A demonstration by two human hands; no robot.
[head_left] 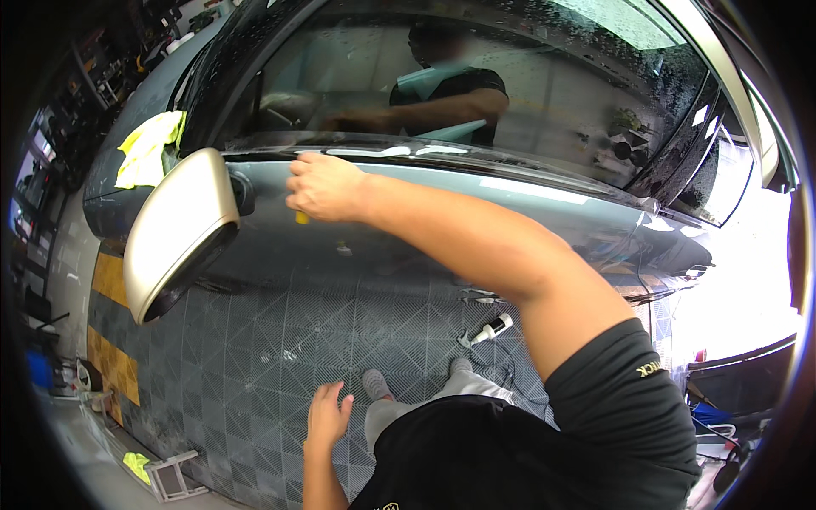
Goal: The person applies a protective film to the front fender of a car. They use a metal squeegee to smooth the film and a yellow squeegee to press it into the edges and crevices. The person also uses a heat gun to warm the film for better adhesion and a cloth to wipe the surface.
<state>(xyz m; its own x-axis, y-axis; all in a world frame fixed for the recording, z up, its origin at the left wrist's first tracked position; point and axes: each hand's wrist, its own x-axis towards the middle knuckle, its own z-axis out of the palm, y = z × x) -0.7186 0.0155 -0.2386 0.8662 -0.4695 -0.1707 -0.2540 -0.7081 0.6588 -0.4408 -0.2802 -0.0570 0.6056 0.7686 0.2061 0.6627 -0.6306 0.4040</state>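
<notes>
My right arm reaches across to the grey car door (425, 200). My right hand (327, 189) is closed at the bottom edge of the dark side window (340, 81), beside the door mirror. A yellow end (302, 218) sticks out below the fist; the rest of that thing is hidden in my fingers. The mirror (178, 234) has a pale gold housing and juts out to the left of the hand. Low on the left, my left hand (325, 414) hangs away from the car, fingers apart and holding nothing.
A bright yellow cloth (153, 151) lies on the car behind the mirror. On the grey tiled floor (255, 365), a white and black bottle-like thing (493, 329) lies near a dark cord. A small step stool (174, 478) stands at lower left, with another yellow cloth (138, 466) by it.
</notes>
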